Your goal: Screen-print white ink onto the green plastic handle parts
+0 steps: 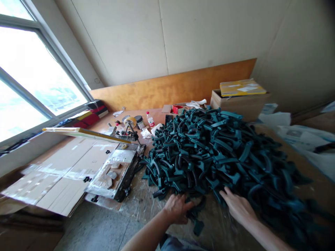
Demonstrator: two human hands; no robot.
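A large heap of dark green plastic handle-like parts [193, 150], many curved and some with ribbed black grips, spreads across the table in front of me. At its near edge my left hand [177, 209] lies low with its fingers apart, touching or just over a loose green part [199, 227]. To the right, my right hand [237, 204] reaches into the heap's front, fingers stretched out against another green part [219, 196]. Neither hand shows a clear grip; some fingertips are lost among the dark parts.
Left of the heap stands a printing jig [112, 176] with a raised frame [86, 134], beside flattened cardboard [62, 174]. Behind are a red-capped bottle [150, 120] and a dark-lidded jar [140, 122]. A cardboard box [235, 104] stands back right, near plastic bags [306, 139].
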